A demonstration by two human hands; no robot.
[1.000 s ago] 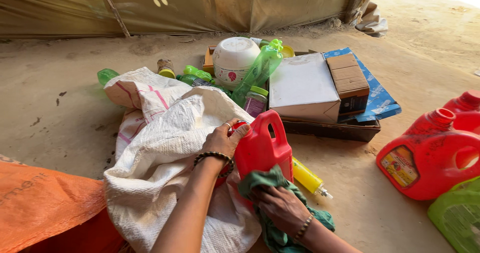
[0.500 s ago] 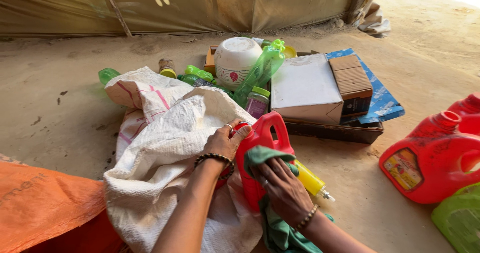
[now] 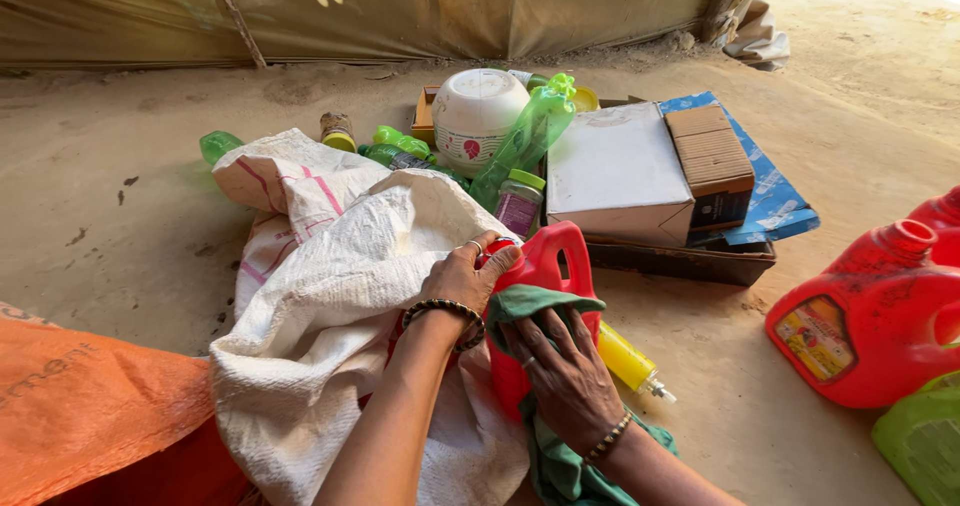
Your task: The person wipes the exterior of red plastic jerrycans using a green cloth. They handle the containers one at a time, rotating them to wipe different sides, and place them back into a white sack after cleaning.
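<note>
— Red plastic, that jug point(image 3: 540, 296) in the middle?

— Yes, a red jug with a handle, standing on the sandy floor point(image 3: 120, 196) against a white woven sack point(image 3: 330, 306). The left hand point(image 3: 462, 278) has its grip clamped on the jug's top by the neck, a ring showing on one finger (and a beaded bracelet at the wrist).

— And the other hand?

— The right hand point(image 3: 568, 376) lies flat on a green cloth point(image 3: 545, 306), fingers spread apart, pressing it against the side of the jug. More of the cloth hangs down under the wrist.

— What lies around it?

— A yellow tube point(image 3: 632, 361) sits on the floor just beside the jug. Behind stands a dark tray point(image 3: 700, 261) carrying a white box point(image 3: 615, 171) and a brown carton point(image 3: 712, 161). Near those is a white bowl-shaped tub point(image 3: 478, 116) among green bottles point(image 3: 525, 141). Well apart on the right is a larger red jug point(image 3: 870, 316), and orange woven fabric point(image 3: 90, 406) fills the lower left.
</note>
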